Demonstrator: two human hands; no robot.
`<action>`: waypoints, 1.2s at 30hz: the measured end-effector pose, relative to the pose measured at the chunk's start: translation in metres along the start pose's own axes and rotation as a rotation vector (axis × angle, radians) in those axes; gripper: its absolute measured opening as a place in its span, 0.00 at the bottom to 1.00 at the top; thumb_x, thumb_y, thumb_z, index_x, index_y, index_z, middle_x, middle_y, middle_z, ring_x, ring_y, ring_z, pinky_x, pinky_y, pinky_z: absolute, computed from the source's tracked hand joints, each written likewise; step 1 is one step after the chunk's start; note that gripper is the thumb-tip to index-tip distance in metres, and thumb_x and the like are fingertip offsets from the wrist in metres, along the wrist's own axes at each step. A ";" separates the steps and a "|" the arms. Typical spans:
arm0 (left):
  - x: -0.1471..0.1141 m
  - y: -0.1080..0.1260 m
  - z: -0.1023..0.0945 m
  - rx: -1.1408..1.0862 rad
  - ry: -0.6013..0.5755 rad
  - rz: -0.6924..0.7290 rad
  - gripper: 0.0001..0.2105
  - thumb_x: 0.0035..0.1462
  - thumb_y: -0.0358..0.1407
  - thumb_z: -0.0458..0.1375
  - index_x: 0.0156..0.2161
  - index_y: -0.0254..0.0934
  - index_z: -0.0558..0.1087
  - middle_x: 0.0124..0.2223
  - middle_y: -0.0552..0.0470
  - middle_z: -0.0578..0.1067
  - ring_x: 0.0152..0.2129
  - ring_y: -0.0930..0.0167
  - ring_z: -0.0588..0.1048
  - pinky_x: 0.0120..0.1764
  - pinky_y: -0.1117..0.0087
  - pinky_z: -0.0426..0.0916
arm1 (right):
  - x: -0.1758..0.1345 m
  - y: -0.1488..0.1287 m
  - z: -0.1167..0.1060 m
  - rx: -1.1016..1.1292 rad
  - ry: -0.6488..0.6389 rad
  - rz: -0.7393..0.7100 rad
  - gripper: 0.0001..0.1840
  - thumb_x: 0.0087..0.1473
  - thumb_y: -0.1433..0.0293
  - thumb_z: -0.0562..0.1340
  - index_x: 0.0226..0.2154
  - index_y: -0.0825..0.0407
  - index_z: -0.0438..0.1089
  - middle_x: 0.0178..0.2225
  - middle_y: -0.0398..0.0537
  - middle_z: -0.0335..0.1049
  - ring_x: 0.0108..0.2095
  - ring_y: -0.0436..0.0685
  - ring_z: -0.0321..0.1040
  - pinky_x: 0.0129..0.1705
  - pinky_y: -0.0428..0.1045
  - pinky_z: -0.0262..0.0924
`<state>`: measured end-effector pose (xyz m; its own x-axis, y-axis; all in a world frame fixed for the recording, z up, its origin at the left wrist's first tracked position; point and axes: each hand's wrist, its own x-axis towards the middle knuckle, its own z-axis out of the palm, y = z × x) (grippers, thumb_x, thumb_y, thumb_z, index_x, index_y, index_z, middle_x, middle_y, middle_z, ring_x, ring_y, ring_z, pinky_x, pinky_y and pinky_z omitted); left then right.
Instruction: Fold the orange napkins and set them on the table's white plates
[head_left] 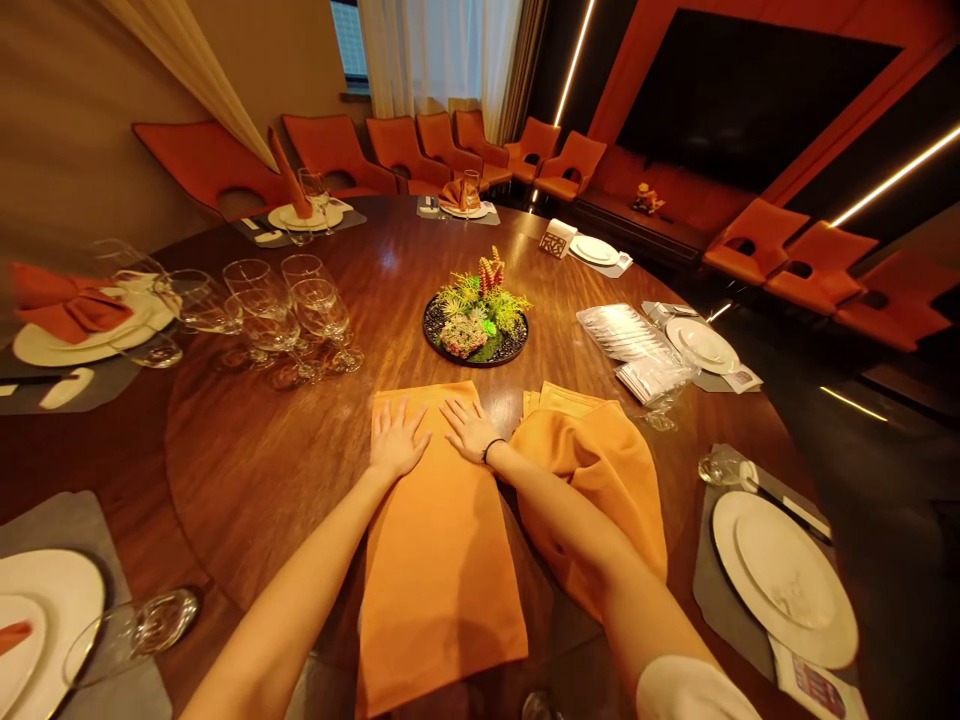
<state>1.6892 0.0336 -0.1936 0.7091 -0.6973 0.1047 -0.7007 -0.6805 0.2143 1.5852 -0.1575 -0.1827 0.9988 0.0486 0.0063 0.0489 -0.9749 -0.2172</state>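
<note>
An orange cloth napkin (442,560), folded into a long rectangle, lies flat on the wooden table with its near end reaching the bottom of the view. My left hand (399,440) rests palm down on its far left part, fingers spread. On the far right part lies my right hand (471,430), also flat with fingers apart and a dark band at the wrist. Beneath my right forearm, a rumpled heap of orange cloth (592,450) sits beside the napkin, partly hidden by the arm.
A round plant centrepiece (476,325) stands beyond the napkin. Several wine glasses (289,310) cluster at left. Clear plastic packets (634,345) lie at right. Place settings with plates (784,570) ring the table (300,480). Orange chairs (330,155) line the walls.
</note>
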 end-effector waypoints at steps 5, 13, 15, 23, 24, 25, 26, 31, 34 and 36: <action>-0.003 0.008 -0.004 -0.028 -0.033 -0.027 0.28 0.63 0.48 0.45 0.65 0.41 0.57 0.70 0.42 0.49 0.66 0.50 0.43 0.63 0.45 0.40 | -0.102 -0.045 0.008 0.088 -0.087 -0.360 0.33 0.64 0.58 0.48 0.68 0.44 0.39 0.68 0.46 0.44 0.69 0.60 0.34 0.67 0.66 0.29; -0.185 0.059 -0.035 -0.219 -0.188 0.366 0.13 0.63 0.33 0.46 0.47 0.38 0.70 0.48 0.42 0.70 0.44 0.62 0.68 0.47 0.59 0.65 | -0.236 -0.063 0.009 0.168 -0.142 -0.813 0.23 0.60 0.56 0.54 0.56 0.43 0.66 0.60 0.48 0.62 0.63 0.56 0.55 0.62 0.56 0.49; -0.239 0.057 -0.045 -0.207 -0.280 0.458 0.12 0.64 0.35 0.46 0.45 0.38 0.70 0.47 0.43 0.70 0.43 0.63 0.68 0.46 0.60 0.64 | -0.244 -0.062 0.001 0.151 -0.177 -0.800 0.25 0.58 0.53 0.56 0.54 0.47 0.67 0.59 0.52 0.64 0.59 0.58 0.60 0.58 0.55 0.54; -0.315 0.026 -0.070 -0.078 -0.365 0.540 0.13 0.62 0.33 0.50 0.52 0.37 0.67 0.53 0.42 0.69 0.50 0.61 0.66 0.52 0.58 0.61 | -0.268 -0.081 -0.008 0.095 -0.169 -0.624 0.14 0.62 0.68 0.53 0.45 0.50 0.71 0.45 0.52 0.74 0.44 0.52 0.69 0.42 0.47 0.61; -0.315 0.023 -0.069 -0.080 -0.356 0.514 0.14 0.63 0.29 0.47 0.51 0.36 0.67 0.53 0.42 0.70 0.50 0.62 0.67 0.52 0.59 0.61 | -0.272 -0.085 -0.008 0.098 -0.173 -0.574 0.13 0.61 0.68 0.53 0.44 0.51 0.71 0.43 0.52 0.75 0.41 0.52 0.70 0.40 0.46 0.61; -0.315 0.021 -0.069 -0.098 -0.348 0.491 0.14 0.62 0.27 0.46 0.51 0.36 0.68 0.53 0.42 0.70 0.49 0.63 0.67 0.52 0.59 0.62 | -0.276 -0.088 -0.008 0.108 -0.174 -0.510 0.13 0.61 0.67 0.54 0.43 0.52 0.72 0.41 0.51 0.75 0.39 0.52 0.70 0.39 0.46 0.61; -0.315 0.019 -0.069 -0.135 -0.344 0.474 0.14 0.62 0.27 0.45 0.49 0.37 0.68 0.52 0.42 0.71 0.49 0.63 0.68 0.52 0.60 0.62 | -0.279 -0.092 -0.008 0.134 -0.170 -0.429 0.13 0.61 0.67 0.54 0.42 0.52 0.72 0.39 0.51 0.75 0.38 0.52 0.70 0.38 0.45 0.61; -0.309 0.016 -0.074 -0.464 -0.291 0.206 0.11 0.62 0.32 0.45 0.43 0.38 0.69 0.43 0.46 0.75 0.42 0.67 0.72 0.47 0.65 0.66 | -0.286 -0.105 -0.001 0.498 -0.026 0.153 0.12 0.61 0.65 0.55 0.39 0.52 0.72 0.35 0.47 0.75 0.33 0.51 0.70 0.37 0.45 0.62; -0.297 0.017 -0.073 -0.544 -0.242 -0.080 0.10 0.63 0.36 0.45 0.44 0.38 0.67 0.42 0.47 0.77 0.39 0.67 0.75 0.43 0.68 0.68 | -0.277 -0.107 0.010 0.640 0.054 0.383 0.11 0.60 0.64 0.56 0.36 0.53 0.71 0.30 0.45 0.73 0.31 0.51 0.69 0.35 0.45 0.63; -0.286 0.018 -0.069 -0.509 -0.244 -0.191 0.10 0.62 0.37 0.47 0.45 0.38 0.66 0.42 0.47 0.78 0.38 0.68 0.76 0.42 0.69 0.68 | -0.268 -0.106 0.016 0.641 0.083 0.439 0.10 0.59 0.65 0.57 0.35 0.53 0.70 0.29 0.46 0.72 0.29 0.51 0.69 0.35 0.46 0.63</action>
<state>1.4792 0.2364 -0.1526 0.7379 -0.6462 -0.1949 -0.3943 -0.6471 0.6526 1.3125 -0.0640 -0.1774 0.9245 -0.3533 -0.1430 -0.3374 -0.5842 -0.7382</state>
